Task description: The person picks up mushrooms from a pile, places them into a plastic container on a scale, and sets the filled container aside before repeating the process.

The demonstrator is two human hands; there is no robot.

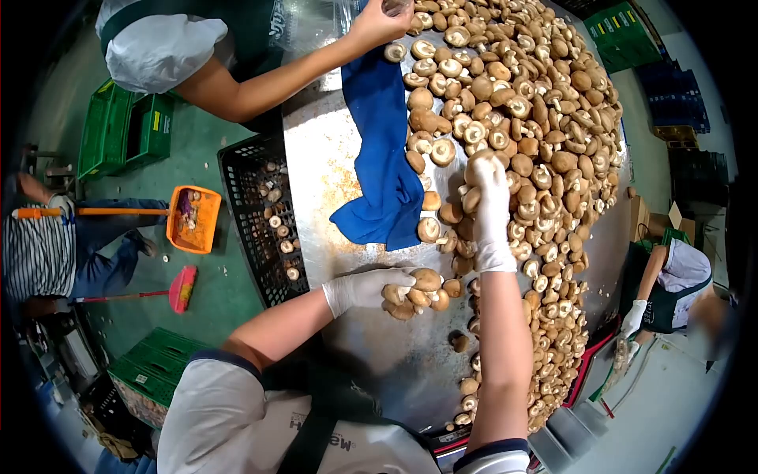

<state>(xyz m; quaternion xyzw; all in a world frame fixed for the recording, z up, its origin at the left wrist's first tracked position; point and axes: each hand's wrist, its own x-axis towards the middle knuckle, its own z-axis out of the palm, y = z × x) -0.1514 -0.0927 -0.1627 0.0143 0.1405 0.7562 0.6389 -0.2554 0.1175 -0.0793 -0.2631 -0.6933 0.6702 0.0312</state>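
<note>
My left hand (369, 290), in a white glove, is closed around a cluster of brown shiitake mushrooms (417, 295) low over the metal table (371, 336). Further out, my gloved right hand (493, 209) reaches into the near side of a big mushroom heap (545, 118). Its fingers are bent round a shiitake mushroom (479, 169); part of that grip is hidden. A blue cloth (383, 150) lies crumpled on the table to the left of my right hand. A few loose mushrooms (429, 229) rest between the cloth and the heap.
A black crate (257, 213) with some mushrooms stands against the table's left edge. Across from me, a co-worker's bare hand (379, 24) is over the table near a plastic bag (316, 24). Another person (671, 284) works at right. An orange dustpan (193, 220) is at left.
</note>
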